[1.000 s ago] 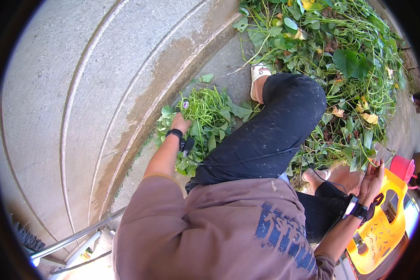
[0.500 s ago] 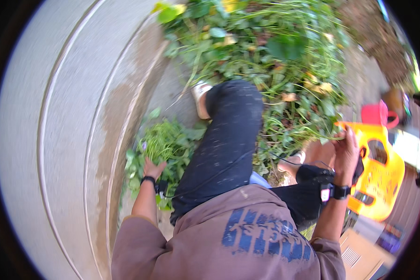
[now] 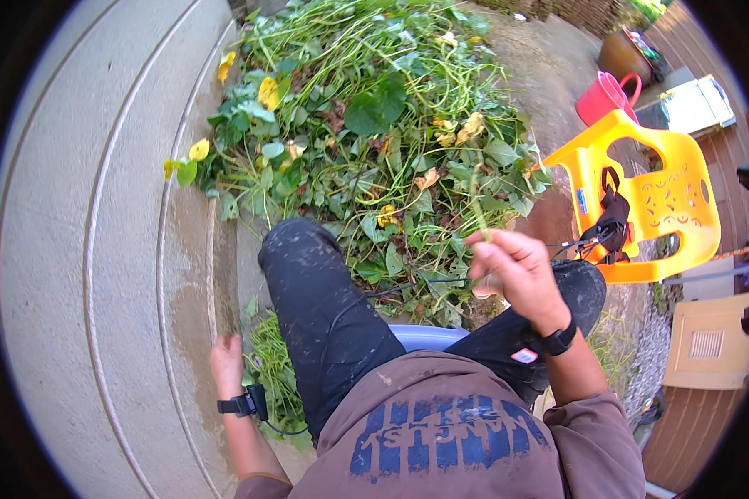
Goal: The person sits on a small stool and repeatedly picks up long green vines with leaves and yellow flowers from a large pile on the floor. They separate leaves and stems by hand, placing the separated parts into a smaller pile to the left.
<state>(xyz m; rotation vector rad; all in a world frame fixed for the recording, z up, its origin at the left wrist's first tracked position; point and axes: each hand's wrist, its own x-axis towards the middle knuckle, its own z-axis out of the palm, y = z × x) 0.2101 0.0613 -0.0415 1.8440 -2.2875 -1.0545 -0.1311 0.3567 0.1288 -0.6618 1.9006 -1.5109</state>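
Head view. Right hand [image 3: 523, 273]: fingers pinched on one green stem [image 3: 481, 219], above the vine pile [image 3: 341, 166]. Left hand [image 3: 227, 364]: beside a smaller green bundle [image 3: 276, 356]; grip cannot be told. Risk: stem snapping, if snagged among vines. Setting: concrete ground [image 3: 534, 71], ridged concrete slab [image 3: 66, 216], orange chair [image 3: 682, 191], pink bucket [image 3: 602, 100].

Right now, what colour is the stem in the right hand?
Light green; the stem in the right hand shows best in the head view.
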